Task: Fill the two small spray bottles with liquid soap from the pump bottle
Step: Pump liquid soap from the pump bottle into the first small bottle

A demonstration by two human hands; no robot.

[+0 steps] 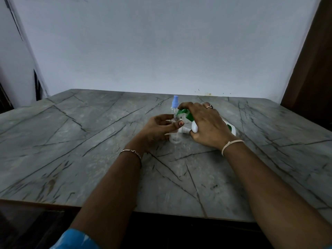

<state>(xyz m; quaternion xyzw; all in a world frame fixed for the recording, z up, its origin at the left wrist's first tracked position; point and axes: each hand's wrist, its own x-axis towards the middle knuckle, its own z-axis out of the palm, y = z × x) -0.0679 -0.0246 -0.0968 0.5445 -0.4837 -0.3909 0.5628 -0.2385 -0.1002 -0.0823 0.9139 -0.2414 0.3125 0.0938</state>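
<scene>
Blue cloth of a sleeve (75,239) shows at the bottom left, nearest the camera. Just beyond it runs the near edge of the grey, dark-veined stone table (71,141), trimmed with a brown strip. Both bare forearms cross this edge and angle inward toward the middle of the top. The left wrist carries a thin chain bracelet (132,151) and the right wrist a pale band (231,143).

The hands meet close together at the table's centre. The left hand (154,130) pinches the clear spray bottle (175,139) near its shoulder with thumb and fingertips. The bottle is upright with its neck uncapped, and blur hides whether its base touches the stone. The right hand (208,126), with a ring (209,106) on one finger, is wrapped round the pump bottle (195,127). Its forefinger lies over the green pump head and its thumb is under the white body. The pump bottle is tilted steeply, base toward the right, with the green spout right at the clear bottle's mouth. Between the hands a small white piece (185,130) lies on the table; it looks like a spray head, but it is too blurred to be sure.

Just behind the clear bottle stands the blue-capped spray bottle (174,103), upright and apart from both hands.

This cluster sits well away from every edge, with broad stretches of tabletop to its left, right and front. The far edge meets a pale wall (161,42), and a brown panel (312,60) rises past the right corner.
</scene>
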